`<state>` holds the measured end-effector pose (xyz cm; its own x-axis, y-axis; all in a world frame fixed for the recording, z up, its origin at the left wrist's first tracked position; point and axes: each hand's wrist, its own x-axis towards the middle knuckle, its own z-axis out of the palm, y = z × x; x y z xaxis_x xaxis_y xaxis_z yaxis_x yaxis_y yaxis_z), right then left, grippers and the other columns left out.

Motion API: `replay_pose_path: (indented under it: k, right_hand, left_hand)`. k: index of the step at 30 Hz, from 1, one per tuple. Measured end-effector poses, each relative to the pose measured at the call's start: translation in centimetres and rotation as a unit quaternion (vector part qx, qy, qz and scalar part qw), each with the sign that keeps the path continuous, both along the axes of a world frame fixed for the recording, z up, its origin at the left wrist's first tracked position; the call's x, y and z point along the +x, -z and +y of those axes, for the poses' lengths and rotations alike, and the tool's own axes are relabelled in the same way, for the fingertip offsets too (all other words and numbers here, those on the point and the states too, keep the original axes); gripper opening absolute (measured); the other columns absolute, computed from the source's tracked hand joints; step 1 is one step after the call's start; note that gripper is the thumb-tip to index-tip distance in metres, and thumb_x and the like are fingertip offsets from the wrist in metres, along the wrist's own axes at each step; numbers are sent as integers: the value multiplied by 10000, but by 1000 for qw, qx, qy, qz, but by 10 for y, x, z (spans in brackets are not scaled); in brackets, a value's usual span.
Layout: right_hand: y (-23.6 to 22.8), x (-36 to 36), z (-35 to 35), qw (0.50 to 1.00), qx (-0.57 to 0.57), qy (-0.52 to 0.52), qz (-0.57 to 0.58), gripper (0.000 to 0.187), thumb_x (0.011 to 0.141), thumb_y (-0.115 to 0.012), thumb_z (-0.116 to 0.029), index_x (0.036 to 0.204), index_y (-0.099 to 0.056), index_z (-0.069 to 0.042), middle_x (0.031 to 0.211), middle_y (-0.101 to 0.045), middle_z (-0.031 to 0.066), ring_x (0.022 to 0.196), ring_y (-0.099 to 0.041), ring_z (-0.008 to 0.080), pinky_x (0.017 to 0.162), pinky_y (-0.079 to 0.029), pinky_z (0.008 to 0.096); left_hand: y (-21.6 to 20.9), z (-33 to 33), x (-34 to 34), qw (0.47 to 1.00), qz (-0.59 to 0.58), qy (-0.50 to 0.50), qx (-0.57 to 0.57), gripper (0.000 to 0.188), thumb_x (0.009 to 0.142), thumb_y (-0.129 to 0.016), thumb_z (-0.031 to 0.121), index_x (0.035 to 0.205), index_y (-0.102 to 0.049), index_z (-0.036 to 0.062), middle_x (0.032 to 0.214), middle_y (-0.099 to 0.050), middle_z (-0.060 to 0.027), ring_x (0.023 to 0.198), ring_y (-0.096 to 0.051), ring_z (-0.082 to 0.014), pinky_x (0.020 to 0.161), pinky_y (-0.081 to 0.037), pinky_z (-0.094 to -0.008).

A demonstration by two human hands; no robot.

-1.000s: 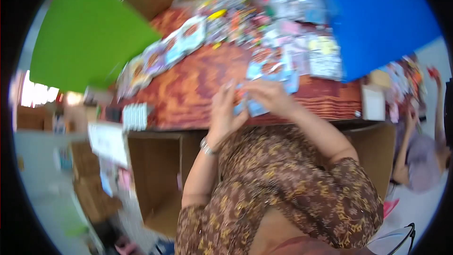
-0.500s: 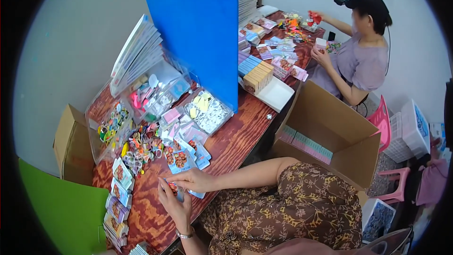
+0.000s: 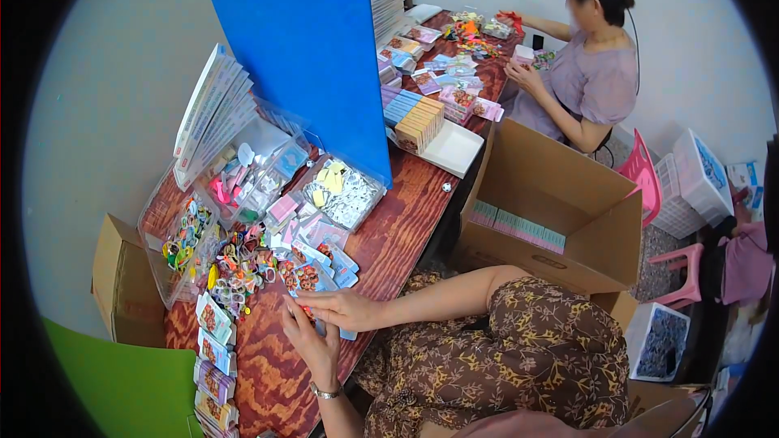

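My left hand (image 3: 315, 349), with a watch at its wrist, is closed around a small printed box (image 3: 320, 328). Across the top of it lie the fingers of my right hand (image 3: 347, 310), pressed against the box and covering most of it. Only bits of blue and red show between the hands. Just beyond my fingers, several flat blue printed boxes (image 3: 310, 277) lie overlapped on the table. A heap of small colourful trinkets (image 3: 243, 253) spreads to their left. Along the table's left side runs a row of printed boxes (image 3: 215, 355) in several colours.
Clear trays hold silver packets (image 3: 357, 203) and assorted pieces (image 3: 243, 182). A tall blue panel (image 3: 304, 65) divides the red-brown table (image 3: 406, 223). An open cardboard carton (image 3: 568, 174) with stacked boxes stands at right. Beyond it, a co-worker (image 3: 596, 81) in a black cap handles a small box.
The whole view has shifted slightly. My right hand's fingers have slid further over the small box, hiding more of it. My left hand keeps its hold.
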<state>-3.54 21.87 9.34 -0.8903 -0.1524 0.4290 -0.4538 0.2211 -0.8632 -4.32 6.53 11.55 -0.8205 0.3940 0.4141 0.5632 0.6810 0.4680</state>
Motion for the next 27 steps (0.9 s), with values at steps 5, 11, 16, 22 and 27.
replay_pose_path:
  k: [5,11,16,22,27]
  right_hand:
    - [1,10,-7,999,-34,-8,-16,463,1044,-491,-215,1482,-455,-71,1494,-493,177,1320,-543,317,1050,-471,388]
    - [-32,1,15,982,-77,-7,-172,504,995,-603,-259,1435,-508,-33,1268,-668,159,1076,-666,197,889,-537,345]
    - [-28,-14,24,979,-137,-19,-150,409,1034,-544,-132,1399,-510,50,1229,-673,98,1102,-625,116,916,-527,289]
    - [-37,-14,44,848,-455,-59,-265,375,1036,-545,-116,1370,-526,52,1214,-666,124,1065,-671,177,925,-572,334]
    - [-50,13,33,820,-469,-110,-308,377,1038,-548,-127,1373,-524,45,1200,-663,112,1073,-663,166,910,-567,319]
  left_hand:
    - [-8,-15,-6,999,-11,30,-39,857,825,-689,133,1563,-270,12,1427,-447,-267,1199,-489,-446,1007,-403,-478]
    - [-36,-5,-10,988,37,12,-153,916,763,-734,259,1548,-320,34,1415,-476,-259,1137,-526,-422,952,-422,-512]
    - [-58,12,-2,952,187,-47,-238,827,775,-758,298,1509,-414,134,1515,-382,-235,1282,-433,-440,1070,-336,-583]
    - [-30,-7,52,935,309,-122,120,1159,676,-925,266,1548,-213,-11,1608,-212,-216,1465,-251,-407,1173,-256,-541]
    - [-17,30,47,859,-98,-7,503,1138,719,-884,91,1567,-129,18,1612,-204,-163,1405,-381,-253,1086,-433,-422]
